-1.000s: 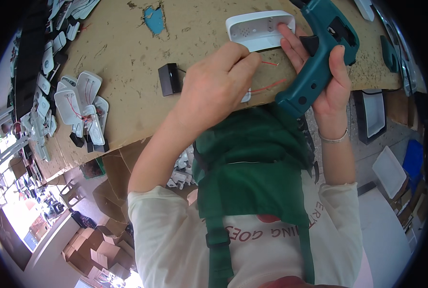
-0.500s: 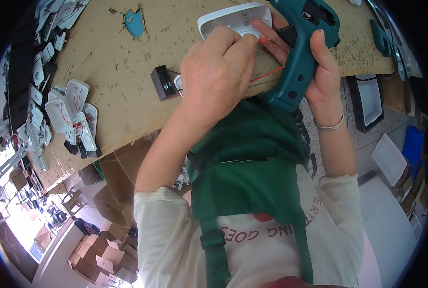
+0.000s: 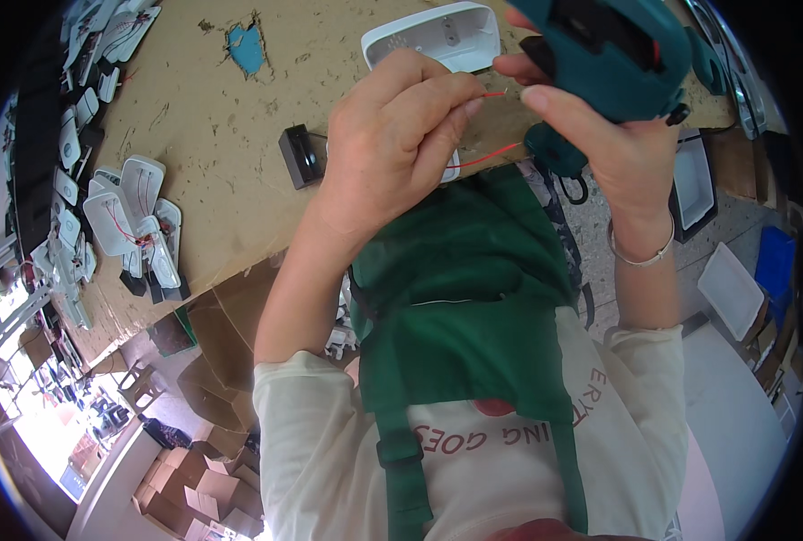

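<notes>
Over the worktable (image 3: 226,122), the left hand (image 3: 392,135) pinches 1 red wire (image 3: 493,95), fingertips closed — presumably exposing its tip — while the half-curled right hand (image 3: 625,149) grips a teal tool (image 3: 604,81).

A green apron (image 3: 465,352) covers a cream, red-lettered T-shirt (image 3: 316,442).

The left forearm (image 3: 316,257) slants up and inward to the left hand (image 3: 400,126), its back toward the camera, thumb and bent index finger pinched together. Opposite and apart, the right hand (image 3: 600,135) is wrapped in a grip above an upright right forearm (image 3: 649,293), its thumb (image 3: 559,110) pointing leftward.
</notes>
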Demonstrator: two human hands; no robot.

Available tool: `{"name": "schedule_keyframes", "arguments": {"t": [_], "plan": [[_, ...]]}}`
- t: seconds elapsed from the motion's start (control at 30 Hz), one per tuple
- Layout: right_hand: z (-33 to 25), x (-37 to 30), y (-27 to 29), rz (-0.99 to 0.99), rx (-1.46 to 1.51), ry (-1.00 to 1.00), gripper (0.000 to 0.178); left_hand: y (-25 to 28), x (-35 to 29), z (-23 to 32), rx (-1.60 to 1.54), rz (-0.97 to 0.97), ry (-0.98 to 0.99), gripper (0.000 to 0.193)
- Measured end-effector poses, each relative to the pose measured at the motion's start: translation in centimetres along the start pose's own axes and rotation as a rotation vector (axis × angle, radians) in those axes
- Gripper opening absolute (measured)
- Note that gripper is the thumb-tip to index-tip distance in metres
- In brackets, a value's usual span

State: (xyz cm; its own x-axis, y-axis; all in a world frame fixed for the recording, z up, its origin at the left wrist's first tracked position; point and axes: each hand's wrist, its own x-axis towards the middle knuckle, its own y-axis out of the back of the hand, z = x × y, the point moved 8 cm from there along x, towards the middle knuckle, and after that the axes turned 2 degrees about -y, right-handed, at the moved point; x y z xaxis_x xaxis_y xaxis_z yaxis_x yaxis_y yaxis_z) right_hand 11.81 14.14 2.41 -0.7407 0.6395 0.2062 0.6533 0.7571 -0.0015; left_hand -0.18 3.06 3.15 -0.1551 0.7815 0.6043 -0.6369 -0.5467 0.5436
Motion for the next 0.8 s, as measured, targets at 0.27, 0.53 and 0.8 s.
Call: {"name": "schedule_keyframes", "arguments": {"t": [0.27, 0.53, 0.8], "plan": [[-1.2, -0.5, -1.3, -0.006, -0.383, 0.078, 0.025, 0.0, -0.6, -0.1, -0.01, 0.049, -0.064, 0.017], [-1.6, -1.0, -1.3, 0.136, -0.519, 0.165, 0.036, 0.2, -1.1, 0.2, 0.075, 0.127, -0.14, 0.019], [-3.4, -2.1, 1.6, 0.257, -0.401, 0.23, 0.048, 0.9, -1.2, 0.0, 0.117, 0.194, -0.135, 0.014]]}}
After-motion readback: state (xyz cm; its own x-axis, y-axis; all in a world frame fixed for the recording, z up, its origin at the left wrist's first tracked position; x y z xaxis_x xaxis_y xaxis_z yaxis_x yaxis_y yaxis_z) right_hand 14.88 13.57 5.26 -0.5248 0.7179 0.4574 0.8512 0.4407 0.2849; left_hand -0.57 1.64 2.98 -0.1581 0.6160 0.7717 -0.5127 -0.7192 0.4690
